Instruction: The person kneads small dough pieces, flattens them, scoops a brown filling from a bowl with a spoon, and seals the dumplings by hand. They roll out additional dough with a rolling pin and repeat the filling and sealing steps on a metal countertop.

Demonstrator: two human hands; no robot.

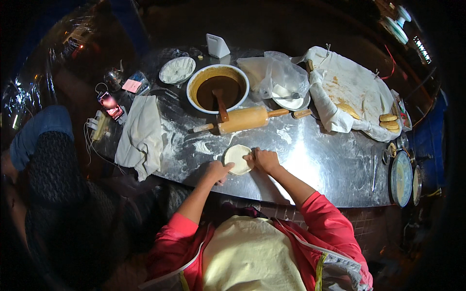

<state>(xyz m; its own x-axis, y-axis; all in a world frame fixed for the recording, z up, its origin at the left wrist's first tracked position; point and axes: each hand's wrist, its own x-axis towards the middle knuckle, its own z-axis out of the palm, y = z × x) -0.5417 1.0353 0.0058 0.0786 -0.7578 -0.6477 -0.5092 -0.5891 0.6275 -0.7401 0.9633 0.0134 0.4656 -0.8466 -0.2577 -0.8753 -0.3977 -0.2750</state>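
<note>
A round, flat piece of pale dough (pixel 237 158) is held between my two hands at the near part of the floury metal table (pixel 327 163). My left hand (pixel 217 171) grips its lower left edge, thumb on top. On the right side, the fingers of my right hand (pixel 265 159) pinch the rim. Just beyond the dough lies a thick wooden rolling pin (pixel 243 120). Behind that stands a white enamel basin (pixel 190 89) of dark brown paste, and a flat wooden spatula (pixel 220 103) leans out of it over the pin.
Left are a crumpled cloth (pixel 140 134), a lit phone (pixel 110 105) and a power strip (pixel 98 127). A bowl of flour (pixel 177 70) sits at the back. Plastic bags (pixel 285 74) overlap a bowl of white powder (pixel 291 102). Baked flatbreads (pixel 389 123) rest on a cloth-covered tray (pixel 356 83). Someone sits at left.
</note>
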